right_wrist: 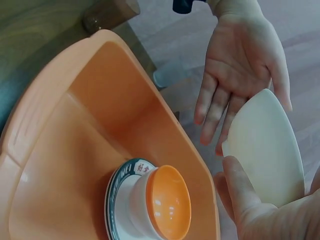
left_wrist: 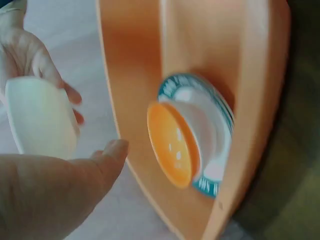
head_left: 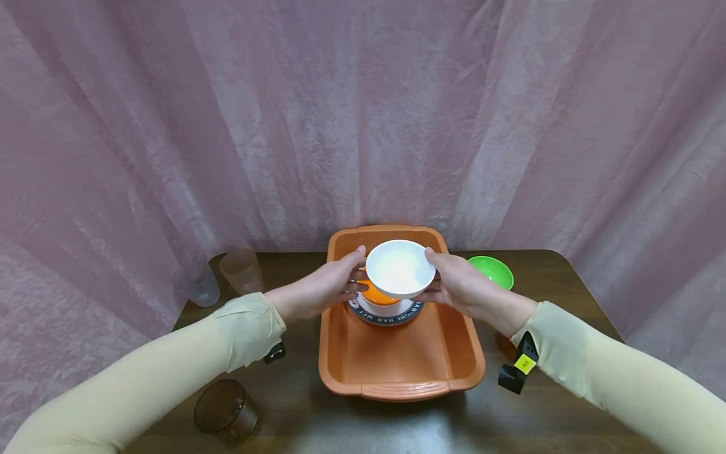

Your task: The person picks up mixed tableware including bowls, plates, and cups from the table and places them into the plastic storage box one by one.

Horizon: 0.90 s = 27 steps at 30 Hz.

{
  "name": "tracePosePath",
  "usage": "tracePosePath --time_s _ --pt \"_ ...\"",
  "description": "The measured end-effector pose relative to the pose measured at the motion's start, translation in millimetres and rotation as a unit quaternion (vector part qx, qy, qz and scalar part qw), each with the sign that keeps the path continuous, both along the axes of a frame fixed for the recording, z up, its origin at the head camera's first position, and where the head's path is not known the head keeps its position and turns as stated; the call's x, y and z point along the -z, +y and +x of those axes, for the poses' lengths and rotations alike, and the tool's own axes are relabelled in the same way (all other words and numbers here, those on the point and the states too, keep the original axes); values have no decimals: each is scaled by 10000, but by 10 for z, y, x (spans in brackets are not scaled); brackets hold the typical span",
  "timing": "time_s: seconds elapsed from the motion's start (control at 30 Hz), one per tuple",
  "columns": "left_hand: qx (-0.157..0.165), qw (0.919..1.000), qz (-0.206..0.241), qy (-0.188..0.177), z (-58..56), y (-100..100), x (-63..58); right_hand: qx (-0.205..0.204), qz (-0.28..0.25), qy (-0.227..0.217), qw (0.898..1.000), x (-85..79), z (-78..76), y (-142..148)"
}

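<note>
A white bowl (head_left: 400, 270) is held up over the orange-brown tub (head_left: 397, 359), tilted so its inside faces the head camera. My right hand (head_left: 465, 284) grips it at the right side, thumb at the rim and fingers underneath. On the opposite side my left hand (head_left: 323, 285) is spread, its fingers extended close to the bowl; the right wrist view shows its bare palm (right_wrist: 242, 60). Below, inside the tub, a bowl with an orange interior and white outside (right_wrist: 170, 202) stands on a plate with a dark green lettered rim (right_wrist: 112, 200).
A green bowl (head_left: 492, 270) sits right of the tub, partly behind my right forearm. Two translucent cups, one pinkish (head_left: 242, 271) and one clear (head_left: 197, 287), stand at the table's back left. A brown-tinted glass (head_left: 227, 411) is near the front left. A pink curtain (head_left: 363, 126) hangs behind.
</note>
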State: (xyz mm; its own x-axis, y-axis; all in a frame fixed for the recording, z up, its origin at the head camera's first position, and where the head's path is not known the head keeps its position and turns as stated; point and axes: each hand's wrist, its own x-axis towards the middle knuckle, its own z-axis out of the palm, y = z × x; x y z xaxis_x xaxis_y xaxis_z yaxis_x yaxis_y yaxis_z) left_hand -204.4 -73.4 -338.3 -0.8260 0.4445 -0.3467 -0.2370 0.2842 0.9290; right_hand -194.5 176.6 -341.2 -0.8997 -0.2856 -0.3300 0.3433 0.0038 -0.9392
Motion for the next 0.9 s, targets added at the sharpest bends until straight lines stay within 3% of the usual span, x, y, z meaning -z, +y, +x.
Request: tracePosePath --time_s 0.17,0.27,0.9 --pt "-666 9955 529 -414 29 162 36 57 -111 -60 9999 24 -17 -62" --pt "-859 9935 578 -472 29 198 53 67 -152 -59 9998 29 -22 -80" --pt "-1036 9930 394 -402 0 251 96 -13 -249 -80 9997 83 -24 -131"
